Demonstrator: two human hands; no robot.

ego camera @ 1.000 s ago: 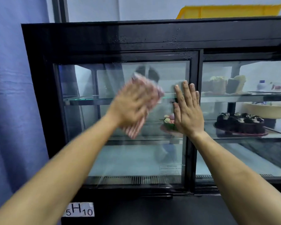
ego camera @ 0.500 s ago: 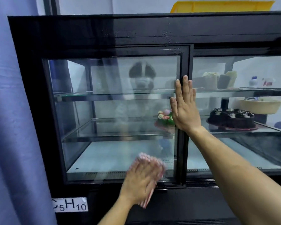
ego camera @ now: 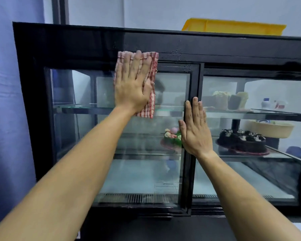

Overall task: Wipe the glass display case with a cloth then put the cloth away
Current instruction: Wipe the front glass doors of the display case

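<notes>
A black-framed glass display case (ego camera: 80,44) fills the view, with two sliding glass panes. My left hand (ego camera: 132,86) lies flat with straight fingers on a red-and-white checked cloth (ego camera: 152,101), pressing it against the top of the left pane and the black frame above it. My right hand (ego camera: 195,129) rests flat, fingers straight, on the black vertical bar between the two panes. Most of the cloth is hidden under my left hand.
Inside the case are glass shelves, a small decorated cake (ego camera: 172,138), a chocolate cake (ego camera: 241,141), a beige bowl (ego camera: 269,129) and cake pieces (ego camera: 221,100). A yellow tray (ego camera: 233,28) sits on top. A blue curtain (ego camera: 7,101) hangs at the left.
My left hand with the cloth swept from mid-pane down to the bottom edge, then up to the top of the left pane. My right hand stayed on the middle bar.
</notes>
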